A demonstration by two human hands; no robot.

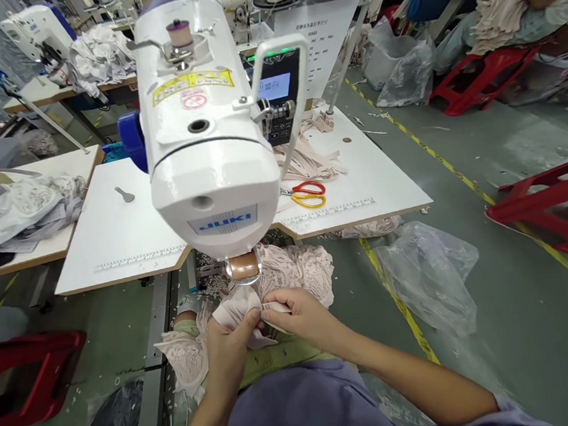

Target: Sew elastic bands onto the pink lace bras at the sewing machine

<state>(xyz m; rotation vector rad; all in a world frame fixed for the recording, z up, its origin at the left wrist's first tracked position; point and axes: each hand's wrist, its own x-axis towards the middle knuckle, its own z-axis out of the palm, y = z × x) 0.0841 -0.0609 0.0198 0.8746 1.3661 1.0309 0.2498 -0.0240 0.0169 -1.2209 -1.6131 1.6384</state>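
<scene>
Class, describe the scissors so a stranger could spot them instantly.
Find the white JUKI sewing machine. On the tabletop to its right, between beige strips and a printed ruler, lie the scissors. Unlike those pale neighbours, their handles are red and yellow.

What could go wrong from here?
1. The lace pieces hang loosely beside the left hand and might slip onto the floor.
2. The scissors lie loose on the white table, near its front edge; a stray elbow might knock them off.
3. Clear plastic lies on the floor to the person's right; a foot could slip on it.
</scene>
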